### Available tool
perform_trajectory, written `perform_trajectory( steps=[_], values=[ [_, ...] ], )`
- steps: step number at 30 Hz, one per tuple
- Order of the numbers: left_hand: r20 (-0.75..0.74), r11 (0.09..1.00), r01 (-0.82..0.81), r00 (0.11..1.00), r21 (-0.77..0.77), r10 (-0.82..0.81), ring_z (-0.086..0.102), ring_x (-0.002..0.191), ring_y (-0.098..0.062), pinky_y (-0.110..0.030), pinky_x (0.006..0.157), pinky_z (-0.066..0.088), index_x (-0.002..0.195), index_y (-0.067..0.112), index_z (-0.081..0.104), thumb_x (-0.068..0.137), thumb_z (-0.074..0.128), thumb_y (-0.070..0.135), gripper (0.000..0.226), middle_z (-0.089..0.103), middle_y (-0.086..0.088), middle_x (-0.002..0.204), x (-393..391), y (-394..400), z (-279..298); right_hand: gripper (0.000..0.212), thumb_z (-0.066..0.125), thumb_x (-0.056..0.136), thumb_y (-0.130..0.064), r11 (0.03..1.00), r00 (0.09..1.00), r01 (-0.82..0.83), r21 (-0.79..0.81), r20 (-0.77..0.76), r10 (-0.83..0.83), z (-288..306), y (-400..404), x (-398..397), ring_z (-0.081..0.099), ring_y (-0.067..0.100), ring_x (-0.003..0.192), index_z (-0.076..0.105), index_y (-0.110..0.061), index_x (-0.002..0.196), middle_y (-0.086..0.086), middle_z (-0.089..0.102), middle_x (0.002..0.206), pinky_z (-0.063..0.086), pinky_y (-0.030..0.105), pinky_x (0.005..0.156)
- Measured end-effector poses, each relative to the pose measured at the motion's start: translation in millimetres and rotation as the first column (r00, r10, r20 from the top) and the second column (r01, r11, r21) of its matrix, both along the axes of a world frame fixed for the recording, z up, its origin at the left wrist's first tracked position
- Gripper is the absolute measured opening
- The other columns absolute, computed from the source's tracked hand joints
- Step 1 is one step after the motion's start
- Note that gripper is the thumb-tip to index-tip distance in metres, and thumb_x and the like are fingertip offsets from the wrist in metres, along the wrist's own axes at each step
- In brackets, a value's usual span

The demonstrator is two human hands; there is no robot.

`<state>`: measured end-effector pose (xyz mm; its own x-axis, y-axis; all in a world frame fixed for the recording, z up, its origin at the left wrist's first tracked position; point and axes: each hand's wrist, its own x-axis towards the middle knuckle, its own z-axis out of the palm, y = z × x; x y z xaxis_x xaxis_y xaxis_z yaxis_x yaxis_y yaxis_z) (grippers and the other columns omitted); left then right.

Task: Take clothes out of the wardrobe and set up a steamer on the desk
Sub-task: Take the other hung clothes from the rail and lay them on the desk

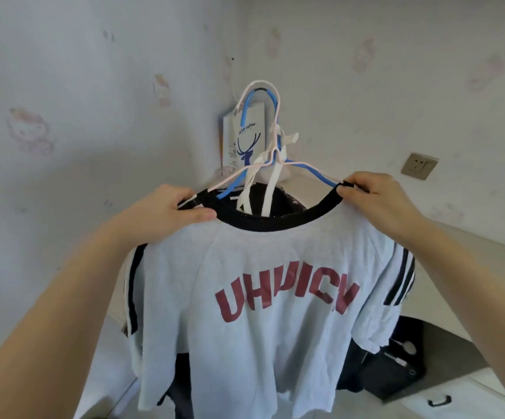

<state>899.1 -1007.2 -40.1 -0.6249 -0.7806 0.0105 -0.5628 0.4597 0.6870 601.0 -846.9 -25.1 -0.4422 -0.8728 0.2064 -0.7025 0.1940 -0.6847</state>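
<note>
A light grey T-shirt (245, 267) with a black collar, black sleeve stripes and red lettering hangs in front of me on a blue hanger (305, 170) and a pink hanger (271, 92), both hooked high in the wall corner. My left hand (172, 213) pinches the left side of the black collar. The right side of the collar, where the blue hanger's arm ends, is pinched by my right hand (378, 195). White ribbons (271, 182) dangle through the neck opening. A dark garment shows behind and below the shirt.
A white paper coffee bag (245, 137) with a blue deer print hangs in the corner behind the hangers. A wall socket (419, 166) sits to the right. Lower right, a black case (393, 367) lies on a white desk above a drawer with a black handle (440, 400).
</note>
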Motion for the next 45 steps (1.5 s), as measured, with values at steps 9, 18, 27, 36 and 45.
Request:
perform_trajectory(
  steps=[9, 18, 27, 36, 45],
  values=[
    [0.001, 1.0, -0.013, 1.0, -0.006, 0.013, 0.053, 0.068, -0.018, -0.032, 0.065, 0.04, 0.09, 0.009, 0.069, 0.083, 0.069, 0.044, 0.036, 0.062, -0.017, 0.078, -24, -84, -8, 0.017, 0.058, 0.092, -0.022, 1.0, 1.0, -0.011, -0.017, 0.022, 0.011, -6, -89, -24, 0.046, 0.018, 0.067, 0.069, -0.013, 0.083, 0.007, 0.053, 0.07, 0.034, 0.029, 0.059],
    [-0.033, 0.969, -0.226, 0.974, -0.102, 0.224, 0.039, 0.051, -0.019, -0.032, 0.054, 0.034, 0.063, 0.013, 0.051, 0.084, 0.069, 0.042, 0.04, 0.041, 0.001, 0.054, -77, -173, -30, 0.015, 0.057, 0.092, -0.025, 0.998, 0.999, -0.031, -0.062, -0.011, 0.03, -23, -207, -78, 0.048, 0.018, 0.065, 0.07, -0.017, 0.089, 0.005, 0.057, 0.073, 0.035, 0.028, 0.056],
    [0.068, 0.94, -0.331, 0.939, -0.085, 0.337, 0.043, 0.054, -0.02, -0.03, 0.054, 0.033, 0.076, 0.005, 0.06, 0.085, 0.068, 0.038, 0.035, 0.045, -0.002, 0.058, -138, -264, -62, 0.02, 0.057, 0.092, -0.029, 0.995, 0.995, -0.098, 0.016, -0.007, 0.098, -76, -333, -148, 0.056, 0.02, 0.072, 0.072, -0.016, 0.093, 0.003, 0.063, 0.075, 0.042, 0.032, 0.065],
    [0.191, 0.922, -0.366, 0.903, -0.129, 0.385, 0.049, 0.057, -0.021, -0.031, 0.052, 0.034, 0.073, 0.022, 0.052, 0.091, 0.058, 0.043, 0.029, 0.053, -0.003, 0.063, -156, -333, -107, 0.025, 0.055, 0.093, -0.031, 0.984, 0.985, -0.16, 0.074, -0.048, 0.164, -127, -433, -170, 0.049, 0.021, 0.063, 0.066, -0.01, 0.085, -0.002, 0.049, 0.062, 0.041, 0.037, 0.062],
    [0.328, 0.961, -0.272, 0.913, 0.044, 0.244, 0.06, 0.08, -0.032, -0.036, 0.066, 0.04, 0.097, 0.008, 0.061, 0.096, 0.054, 0.032, 0.025, 0.059, -0.01, 0.08, -145, -369, -235, 0.025, 0.055, 0.095, -0.031, 0.925, 0.959, -0.247, 0.288, -0.061, 0.275, -254, -466, -173, 0.05, 0.021, 0.064, 0.063, -0.011, 0.084, 0.005, 0.057, 0.071, 0.033, 0.026, 0.051]
  ],
)
